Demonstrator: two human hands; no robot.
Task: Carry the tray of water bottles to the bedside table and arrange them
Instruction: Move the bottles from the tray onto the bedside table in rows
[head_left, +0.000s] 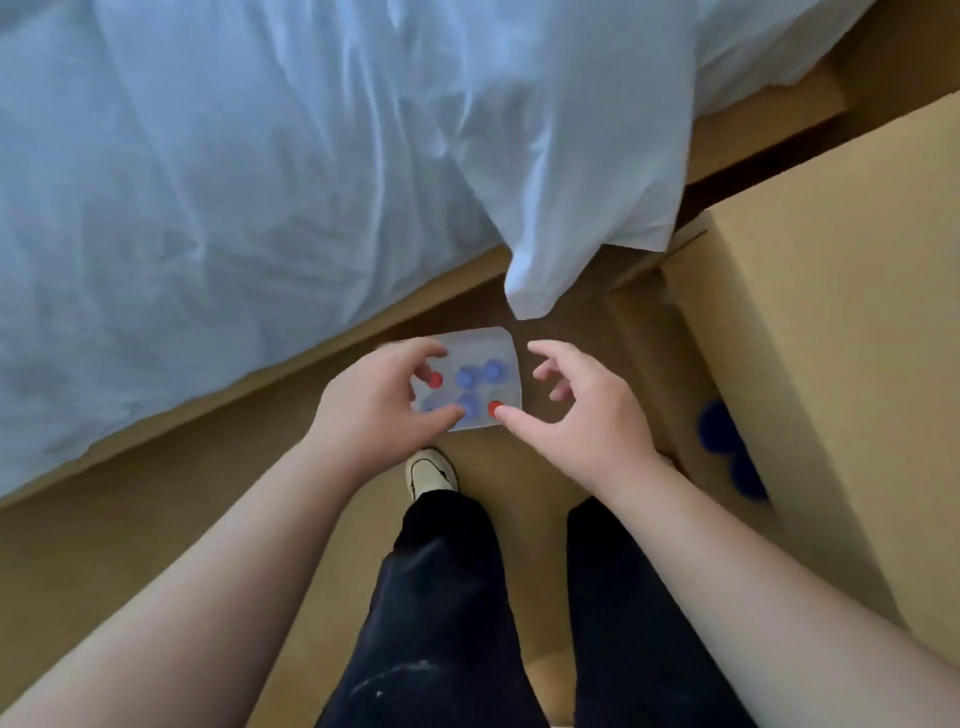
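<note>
Both forearms are seen bare to the edge of the picture, with no sleeve covering them. No ring, watch or band is seen on the left hand (382, 387) or the right hand (587, 415). The legs are covered by loose black trousers (447, 597), on which a few pale smudges are seen near the lower edge. One foot is shown in a cream shoe (430, 473) with a dark trimmed opening.
</note>
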